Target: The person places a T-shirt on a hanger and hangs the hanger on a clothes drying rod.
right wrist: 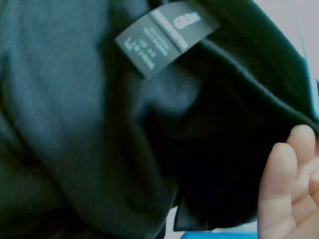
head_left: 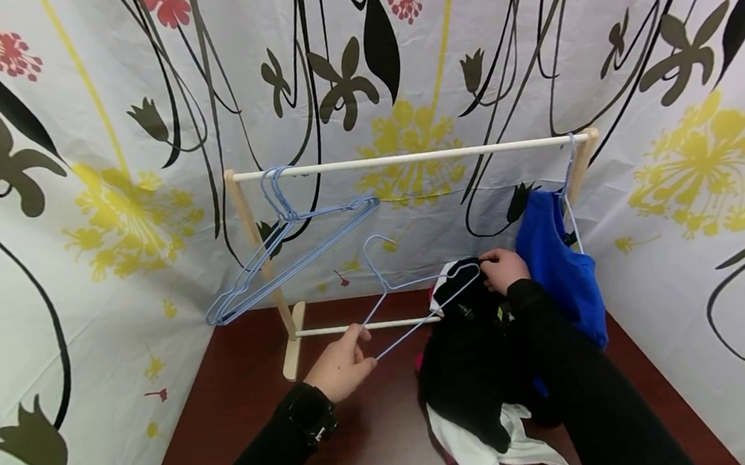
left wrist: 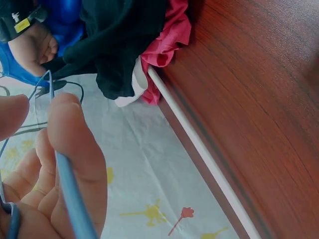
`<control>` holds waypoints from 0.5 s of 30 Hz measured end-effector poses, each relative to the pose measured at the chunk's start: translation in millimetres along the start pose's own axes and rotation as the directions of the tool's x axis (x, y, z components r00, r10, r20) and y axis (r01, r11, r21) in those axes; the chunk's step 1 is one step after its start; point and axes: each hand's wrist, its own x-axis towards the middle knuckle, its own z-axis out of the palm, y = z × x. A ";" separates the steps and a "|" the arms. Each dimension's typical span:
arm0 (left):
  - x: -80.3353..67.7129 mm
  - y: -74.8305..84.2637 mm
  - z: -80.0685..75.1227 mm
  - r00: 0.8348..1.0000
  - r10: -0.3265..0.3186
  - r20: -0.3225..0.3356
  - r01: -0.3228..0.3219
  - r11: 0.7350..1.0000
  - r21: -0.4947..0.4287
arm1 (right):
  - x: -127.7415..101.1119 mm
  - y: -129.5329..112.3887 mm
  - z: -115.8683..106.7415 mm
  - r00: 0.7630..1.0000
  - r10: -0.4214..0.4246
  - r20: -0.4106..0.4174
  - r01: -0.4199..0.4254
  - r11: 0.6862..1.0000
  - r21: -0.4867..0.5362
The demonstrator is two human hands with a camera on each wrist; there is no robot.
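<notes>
A light blue wire hanger (head_left: 385, 287) is held by my left hand (head_left: 339, 364) at its left end, thumb and fingers pinching the wire. Its hook points up, and its right end overlaps a black garment (head_left: 460, 374). Beside that end, my right hand (head_left: 504, 271) pinches the upper edge of the black cloth. The right wrist view has the garment's grey label (right wrist: 167, 37) close up, with fingers (right wrist: 278, 174) at the cloth's edge. From the left wrist, the hanger wire (left wrist: 72, 196) runs along my fingers towards the black cloth (left wrist: 122, 40).
A wooden rack with a white rail (head_left: 419, 157) stands at the back. Several empty blue hangers (head_left: 289, 216) hang at its left, a blue garment (head_left: 552, 252) at its right. White cloth (head_left: 467, 448) and pink cloth (left wrist: 167, 40) lie under the black garment on the brown table (head_left: 229, 426).
</notes>
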 end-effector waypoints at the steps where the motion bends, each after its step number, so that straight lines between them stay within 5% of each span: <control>1: 0.1 -0.1 0.3 1.000 0.006 0.000 -0.006 1.000 0.001 | -1.1 -2.0 -0.6 1.000 0.000 -0.002 0.000 1.000 0.004; 9: 0.3 5.3 1.1 1.000 0.007 -0.014 -0.007 1.000 0.017 | -7.7 -20.0 -0.1 0.999 -0.045 -0.017 0.045 0.999 -0.024; 15: 2.5 8.9 4.2 0.999 0.042 -0.025 -0.041 0.998 0.037 | -12.1 -31.2 4.1 0.990 -0.103 0.095 0.108 0.993 -0.045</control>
